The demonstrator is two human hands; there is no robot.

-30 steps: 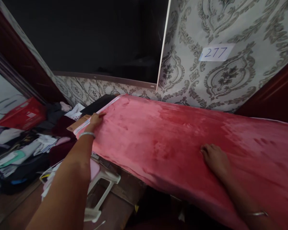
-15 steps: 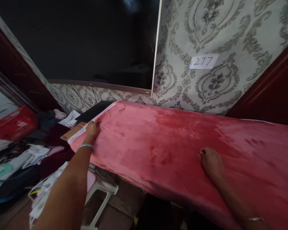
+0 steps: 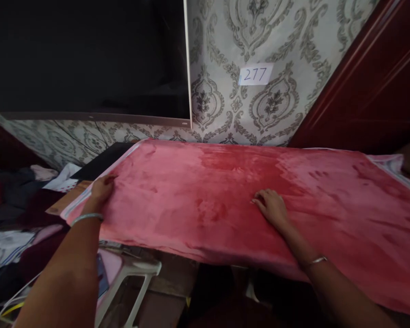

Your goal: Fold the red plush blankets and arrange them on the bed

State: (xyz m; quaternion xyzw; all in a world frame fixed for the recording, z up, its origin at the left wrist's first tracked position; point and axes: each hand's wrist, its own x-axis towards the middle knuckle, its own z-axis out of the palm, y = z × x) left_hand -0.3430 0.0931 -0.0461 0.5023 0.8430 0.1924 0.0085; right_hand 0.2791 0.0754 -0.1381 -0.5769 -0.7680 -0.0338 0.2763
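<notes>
The pink-red cloth (image 3: 177,200) spreads over the worktop beneath both hands. I see my left hand (image 3: 102,187) at its striped left edge, fingers curled; I can't tell whether they grip. My right hand (image 3: 270,206) rests well apart, loosely curled over the middle. Ahead of the hands are patterned wallpaper (image 3: 235,105), a dark screen (image 3: 89,59) and a "277" label (image 3: 255,74); below my left sits a white stool (image 3: 141,269).

Handwritten "277" on white paper label (image 3: 256,74), stuck to patterned wallpaper (image 3: 218,59).
</notes>
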